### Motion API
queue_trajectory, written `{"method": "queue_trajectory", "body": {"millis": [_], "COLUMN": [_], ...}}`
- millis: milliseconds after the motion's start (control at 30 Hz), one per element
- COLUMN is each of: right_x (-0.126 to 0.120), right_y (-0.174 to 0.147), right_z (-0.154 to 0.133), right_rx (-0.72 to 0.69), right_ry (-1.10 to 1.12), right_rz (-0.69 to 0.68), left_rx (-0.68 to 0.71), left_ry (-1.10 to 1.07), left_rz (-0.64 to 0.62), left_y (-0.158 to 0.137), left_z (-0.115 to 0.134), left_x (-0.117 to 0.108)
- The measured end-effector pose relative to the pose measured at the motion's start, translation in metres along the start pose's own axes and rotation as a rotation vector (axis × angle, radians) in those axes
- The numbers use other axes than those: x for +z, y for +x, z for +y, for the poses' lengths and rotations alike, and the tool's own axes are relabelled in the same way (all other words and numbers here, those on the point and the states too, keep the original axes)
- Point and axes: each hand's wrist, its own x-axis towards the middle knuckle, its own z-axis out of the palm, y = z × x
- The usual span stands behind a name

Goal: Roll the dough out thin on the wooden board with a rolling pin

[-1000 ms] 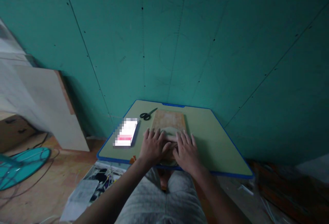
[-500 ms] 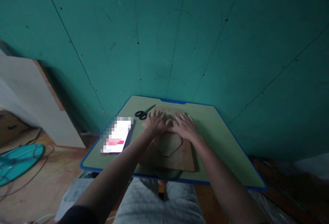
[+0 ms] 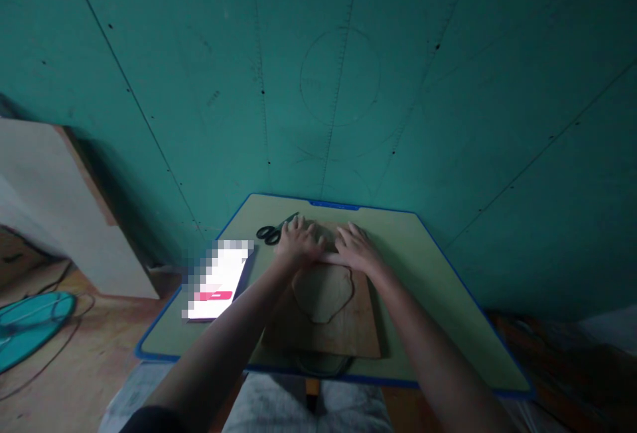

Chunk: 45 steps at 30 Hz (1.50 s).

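Wooden board (image 3: pixel 343 330) flat on green table (image 3: pixel 423 274). On board: flat grey dough sheet (image 3: pixel 323 290), rolling pin (image 3: pixel 326 258) at far edge. Left hand (image 3: pixel 298 242), right hand (image 3: pixel 357 250) spread flat, pressing pin, not gripping. Looks mid-roll. Next, likely: pull pin back, even push. Scissors (image 3: pixel 271 233), phone (image 3: pixel 217 279) left of board.

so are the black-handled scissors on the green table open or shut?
Shut: black-handled scissors lie flat on the green table, blades together, beside the left hand.
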Motion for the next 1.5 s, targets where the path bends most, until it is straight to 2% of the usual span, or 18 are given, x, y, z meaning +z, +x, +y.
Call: {"method": "queue_trajectory", "body": {"millis": [167, 333, 600, 733, 967, 1133, 1300, 1400, 1500], "right_x": [-0.009, -0.006, 0.007, 0.009, 0.005, -0.001, -0.006, -0.007, -0.009], "right_y": [-0.032, -0.065, -0.116, -0.128, -0.111, -0.084, -0.062, -0.054, -0.050], "right_z": [-0.018, -0.029, -0.034, -0.032, -0.041, -0.061, -0.082, -0.094, -0.103], "right_rx": [0.033, -0.025, -0.159, -0.189, -0.166, -0.142, -0.260, -0.340, -0.354], "right_ry": [-0.045, -0.042, 0.017, 0.042, 0.097, 0.157, 0.106, 0.087, 0.097], "right_rz": [0.067, 0.117, 0.195, 0.192, 0.077, -0.046, -0.064, -0.048, -0.065], "left_rx": [-0.016, 0.018, 0.127, 0.162, 0.254, 0.257, 0.287, 0.283, 0.278], "left_ry": [0.025, 0.046, 0.007, 0.008, -0.028, -0.085, -0.136, -0.179, -0.223], "left_rz": [0.043, 0.094, 0.214, 0.215, 0.307, 0.286, 0.266, 0.304, 0.344], "left_y": [-0.028, -0.067, -0.126, -0.151, -0.201, -0.214, -0.217, -0.218, -0.221], "left_z": [0.007, 0.015, 0.015, 0.018, 0.036, 0.051, 0.037, 0.025, 0.016], "left_x": [-0.008, -0.021, -0.015, -0.015, -0.005, 0.001, 0.004, 0.000, -0.003]}}
